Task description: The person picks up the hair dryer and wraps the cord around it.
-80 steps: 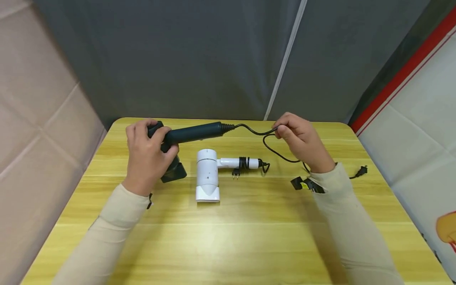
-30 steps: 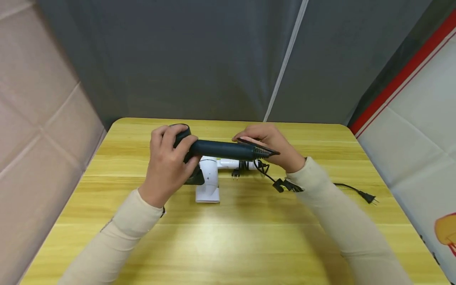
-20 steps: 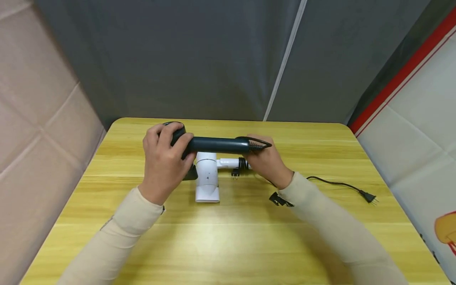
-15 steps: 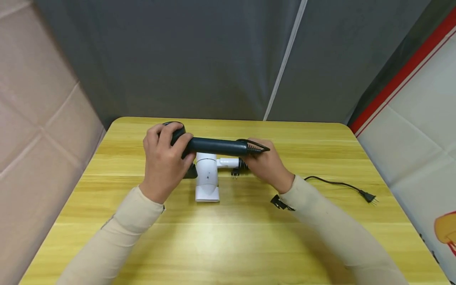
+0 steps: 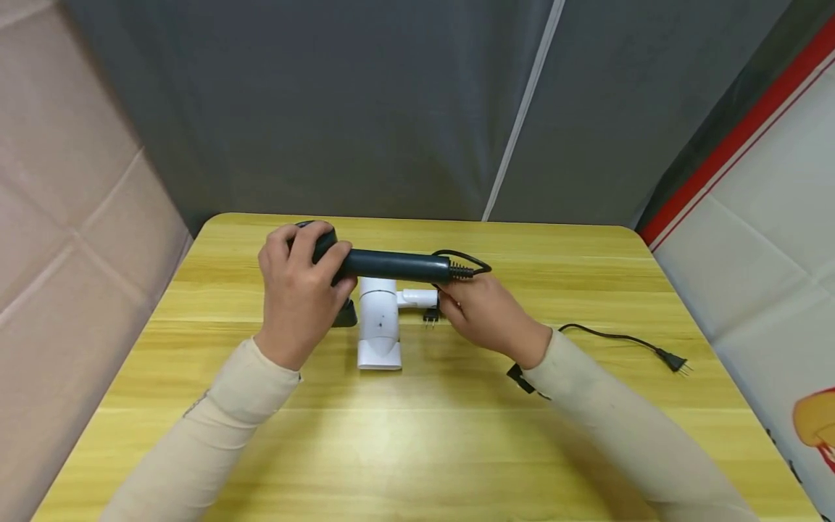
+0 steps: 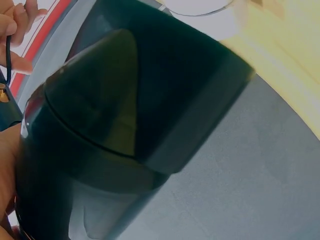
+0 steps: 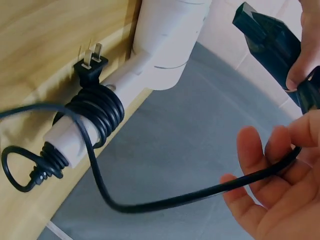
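My left hand (image 5: 293, 297) grips a dark green hair dryer (image 5: 398, 267) around its head, holding it above the table with the handle pointing right. Its nozzle (image 6: 190, 90) fills much of the left wrist view. Beside the handle's end, my right hand (image 5: 489, 312) holds the dryer's black power cord (image 7: 200, 197), which lies across the curled fingers in the right wrist view. From the ribbed sleeve (image 5: 460, 272) the cord bends back in a loop toward the handle. Behind and below is a white hair dryer (image 5: 380, 319), partly covered by the dark one and my right hand.
The cord's free end with its plug (image 5: 672, 361) lies on the wooden table (image 5: 417, 449) at the right. A black cord (image 7: 102, 112) is coiled around the white dryer's handle, its plug (image 7: 90, 65) sticking out. A grey curtain (image 5: 326, 109) hangs behind the table.
My right hand has come left with the cord, folding it back at the handle's end, then moved down in front of the handle. The left hand and dark dryer shifted slightly right.
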Demonstrator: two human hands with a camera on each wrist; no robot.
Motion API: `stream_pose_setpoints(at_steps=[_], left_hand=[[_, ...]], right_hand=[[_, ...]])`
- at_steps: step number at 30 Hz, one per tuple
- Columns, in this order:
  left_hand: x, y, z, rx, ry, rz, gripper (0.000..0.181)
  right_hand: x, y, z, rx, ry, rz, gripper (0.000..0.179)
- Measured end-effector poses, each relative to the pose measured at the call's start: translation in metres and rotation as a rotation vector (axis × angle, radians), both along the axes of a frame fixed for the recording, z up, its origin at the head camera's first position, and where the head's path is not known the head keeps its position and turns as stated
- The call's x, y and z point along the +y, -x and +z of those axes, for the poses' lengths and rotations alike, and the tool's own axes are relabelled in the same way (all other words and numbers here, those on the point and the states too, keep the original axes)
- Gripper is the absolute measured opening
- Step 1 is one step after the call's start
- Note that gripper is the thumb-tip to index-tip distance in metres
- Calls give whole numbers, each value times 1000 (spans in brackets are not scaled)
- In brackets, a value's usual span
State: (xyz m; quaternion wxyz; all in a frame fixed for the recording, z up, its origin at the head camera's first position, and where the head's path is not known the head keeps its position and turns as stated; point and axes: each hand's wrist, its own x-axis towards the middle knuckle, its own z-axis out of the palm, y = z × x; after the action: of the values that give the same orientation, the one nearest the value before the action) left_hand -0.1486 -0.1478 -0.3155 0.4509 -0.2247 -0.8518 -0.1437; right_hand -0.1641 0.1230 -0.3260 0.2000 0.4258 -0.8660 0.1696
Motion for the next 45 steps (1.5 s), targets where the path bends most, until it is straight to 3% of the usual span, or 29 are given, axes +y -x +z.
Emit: stream_pose_setpoints(at_steps=[4,11,19,28,36,39,45], left_hand=[[0,0,0,4,3,9,31],[1,1,4,10,-8,39,32],[3,0,11,36,-14,45,30],[4,-1,6,45,10,72,26],[6,1,2,75,40,64,25],[6,1,2,77,38,63,25],[4,1,0,86,34,51,24]], right_hand=[[3,-2,4,-20,-21,5,10],[3,-9,8,81,15,14,11],[6,-14,18,117,28,40,16],[9,-15,21,156,63,86,12],[10,-17,30,237,119,-40,35],[11,-15,33,243,147,-58,36],[21,-6,44,177,191,46,25]])
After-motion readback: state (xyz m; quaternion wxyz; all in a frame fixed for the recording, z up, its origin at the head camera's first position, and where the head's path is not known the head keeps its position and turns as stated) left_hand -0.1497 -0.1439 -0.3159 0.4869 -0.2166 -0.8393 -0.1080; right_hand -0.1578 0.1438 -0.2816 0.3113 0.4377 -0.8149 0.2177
